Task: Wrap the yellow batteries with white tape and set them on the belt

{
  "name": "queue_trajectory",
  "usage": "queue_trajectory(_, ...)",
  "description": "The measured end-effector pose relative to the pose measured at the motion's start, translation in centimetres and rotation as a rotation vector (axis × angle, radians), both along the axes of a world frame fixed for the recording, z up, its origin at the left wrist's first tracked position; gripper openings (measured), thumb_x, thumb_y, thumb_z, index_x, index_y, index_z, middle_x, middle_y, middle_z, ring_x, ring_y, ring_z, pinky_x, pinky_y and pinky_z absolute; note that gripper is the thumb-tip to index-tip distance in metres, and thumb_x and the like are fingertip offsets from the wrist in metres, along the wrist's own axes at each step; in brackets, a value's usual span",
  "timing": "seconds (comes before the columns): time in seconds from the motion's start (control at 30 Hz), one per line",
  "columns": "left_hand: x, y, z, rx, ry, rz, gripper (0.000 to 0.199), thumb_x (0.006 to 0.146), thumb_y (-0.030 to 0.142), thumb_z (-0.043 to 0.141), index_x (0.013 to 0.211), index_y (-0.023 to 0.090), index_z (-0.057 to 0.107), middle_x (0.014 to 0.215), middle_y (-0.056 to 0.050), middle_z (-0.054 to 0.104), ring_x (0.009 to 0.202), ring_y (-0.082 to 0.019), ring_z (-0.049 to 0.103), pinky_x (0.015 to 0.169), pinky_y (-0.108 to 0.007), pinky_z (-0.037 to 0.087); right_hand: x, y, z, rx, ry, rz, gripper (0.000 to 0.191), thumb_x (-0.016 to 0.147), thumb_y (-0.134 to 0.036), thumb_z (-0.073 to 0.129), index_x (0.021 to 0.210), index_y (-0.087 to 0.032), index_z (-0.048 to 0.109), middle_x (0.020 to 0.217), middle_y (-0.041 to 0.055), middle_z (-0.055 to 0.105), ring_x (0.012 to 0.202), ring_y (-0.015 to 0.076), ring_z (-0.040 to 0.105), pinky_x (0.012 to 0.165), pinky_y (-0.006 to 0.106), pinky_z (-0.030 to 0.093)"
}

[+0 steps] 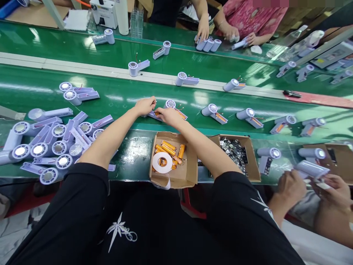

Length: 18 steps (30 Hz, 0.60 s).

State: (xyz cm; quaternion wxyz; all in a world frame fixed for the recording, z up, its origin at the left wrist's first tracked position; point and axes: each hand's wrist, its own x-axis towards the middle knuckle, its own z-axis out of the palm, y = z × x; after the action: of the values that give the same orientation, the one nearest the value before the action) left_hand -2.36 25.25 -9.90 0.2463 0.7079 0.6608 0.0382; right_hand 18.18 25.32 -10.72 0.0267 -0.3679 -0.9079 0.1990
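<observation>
Both my hands meet over a lavender fan housing (154, 116) lying on the green belt (116, 106). My left hand (145, 105) is closed in a pinch above its handle; what the fingertips hold is too small to make out. Beside it, my right hand (167, 115) has its fingers pressed to an orange battery at the open handle. Just behind that hand stands another housing with a round head (170, 104) and an orange battery in its handle. Nearer to me, a cardboard box (190, 173) holds several orange batteries (168, 147) and a white tape roll (162, 162).
A pile of housings (59, 147) covers the left bench. To the right are a box of small dark parts (234, 152), more housings along the belt (246, 114) and a co-worker's hands (292, 187). A pale rail (96, 69) divides the belts; people work beyond.
</observation>
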Motion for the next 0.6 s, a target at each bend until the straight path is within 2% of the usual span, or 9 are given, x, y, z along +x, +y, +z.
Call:
queue_trajectory(0.1,0.8,0.3,-0.3,0.016,-0.017,0.007,0.033,0.103,0.026,0.05,0.133,0.023,0.065,0.124,-0.011,0.08,0.117,-0.03,0.071,0.099,-0.038,0.048,-0.8,-0.1,-0.2,0.031,-0.039,0.027,0.029,0.106,-0.03,0.067,0.131,-0.021,0.079,0.123,0.0148,0.083,0.104,0.0281,0.079,0.093,0.036,0.055)
queue_trajectory(0.17,1.1,0.5,-0.4,0.013,0.006,0.017,0.034,0.103,0.029,0.051,0.133,0.023,0.065,0.125,-0.012,0.08,0.119,-0.031,0.071,0.1,-0.039,0.049,-1.5,-0.3,0.2,0.008,-0.012,0.0,0.024,0.103,-0.031,0.074,0.12,-0.017,0.083,0.119,0.0135,0.085,0.103,0.0243,0.079,0.095,0.032,0.055)
queue_trajectory(0.23,1.2,0.9,-0.6,0.012,0.056,0.046,0.033,0.102,0.034,0.053,0.131,0.025,0.066,0.127,-0.013,0.079,0.121,-0.034,0.071,0.101,-0.041,0.05,-2.2,-0.4,1.0,-0.041,0.037,-0.066,0.022,0.101,-0.033,0.076,0.107,-0.012,0.083,0.105,0.0077,0.087,0.098,0.0173,0.079,0.096,0.024,0.054)
queue_trajectory(0.3,1.2,1.6,-0.8,0.02,0.099,0.076,0.033,0.1,0.039,0.055,0.128,0.027,0.067,0.127,-0.014,0.079,0.122,-0.037,0.07,0.102,-0.045,0.051,-2.8,-0.2,2.0,-0.068,0.075,-0.132,0.029,0.103,-0.037,0.072,0.098,-0.01,0.082,0.095,0.0002,0.087,0.093,0.0102,0.077,0.096,0.017,0.052)
queue_trajectory(0.4,1.6,2.5,-0.5,0.013,0.105,0.097,0.035,0.1,0.039,0.055,0.131,0.028,0.067,0.132,-0.016,0.076,0.126,-0.04,0.068,0.106,-0.051,0.051,-2.4,-0.9,3.8,-0.059,0.135,-0.227,0.035,0.11,-0.034,0.06,0.098,-0.01,0.083,0.098,-0.0021,0.087,0.093,0.0087,0.075,0.098,0.016,0.052)
queue_trajectory(0.47,2.1,1.8,0.4,0.042,0.073,0.103,0.04,0.102,0.037,0.053,0.138,0.024,0.063,0.14,-0.018,0.073,0.133,-0.039,0.064,0.111,-0.053,0.049,-0.4,-3.1,5.2,-0.03,0.205,-0.303,0.035,0.113,-0.028,0.053,0.11,-0.01,0.083,0.115,0.0019,0.087,0.104,0.0134,0.076,0.107,0.023,0.053)
queue_trajectory(0.53,2.7,-0.5,2.0,0.202,0.029,0.085,0.045,0.104,0.037,0.052,0.144,0.019,0.06,0.148,-0.021,0.068,0.143,-0.038,0.055,0.118,-0.055,0.044,3.4,-7.2,6.5,0.002,0.312,-0.369,0.036,0.115,-0.028,0.05,0.123,-0.013,0.081,0.131,0.0054,0.083,0.118,0.0189,0.075,0.116,0.032,0.052)
queue_trajectory(0.57,3.0,-2.3,2.9,0.301,0.007,0.024,0.045,0.105,0.039,0.052,0.144,0.018,0.061,0.148,-0.021,0.067,0.146,-0.038,0.051,0.121,-0.055,0.041,5.8,-9.8,7.1,0.012,0.364,-0.391,0.036,0.114,-0.031,0.05,0.123,-0.015,0.082,0.134,0.0059,0.082,0.121,0.021,0.075,0.116,0.034,0.052)
queue_trajectory(0.6,3.3,-4.5,3.8,0.377,-0.015,-0.095,0.044,0.105,0.043,0.054,0.14,0.017,0.064,0.145,-0.02,0.068,0.146,-0.038,0.051,0.122,-0.054,0.04,8.3,-12.6,7.4,-0.009,0.479,-0.407,0.035,0.113,-0.035,0.054,0.119,-0.017,0.083,0.131,0.006,0.083,0.12,0.0231,0.076,0.112,0.035,0.054)
